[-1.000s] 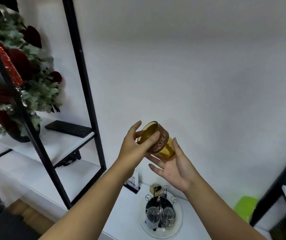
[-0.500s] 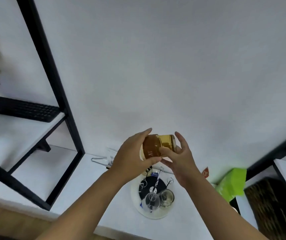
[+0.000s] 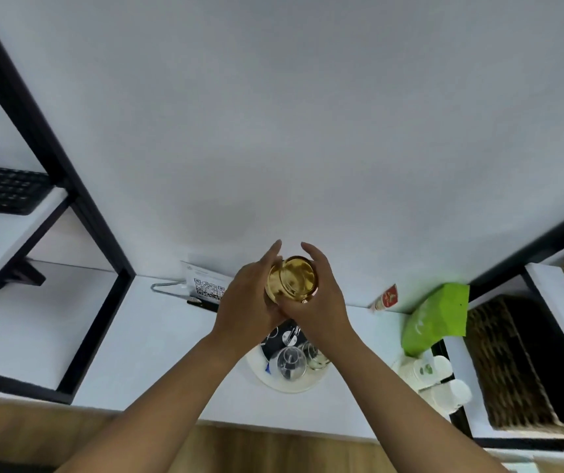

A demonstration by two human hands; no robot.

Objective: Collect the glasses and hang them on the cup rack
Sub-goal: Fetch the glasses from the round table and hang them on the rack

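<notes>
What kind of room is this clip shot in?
Probably an office or studio tea corner: a white counter with a cup rack on a round tray, stacked paper cups, and a keyboard on the black-framed shelf.

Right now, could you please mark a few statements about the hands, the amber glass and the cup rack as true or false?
1. Both hands hold the amber glass. True: the left hand and right hand cup it.
2. The amber glass already hangs on the cup rack. False: it is held above the rack.
3. Clear glasses are on the rack. True.
4. The green pack lies left of the rack. False: it lies to the right.
</notes>
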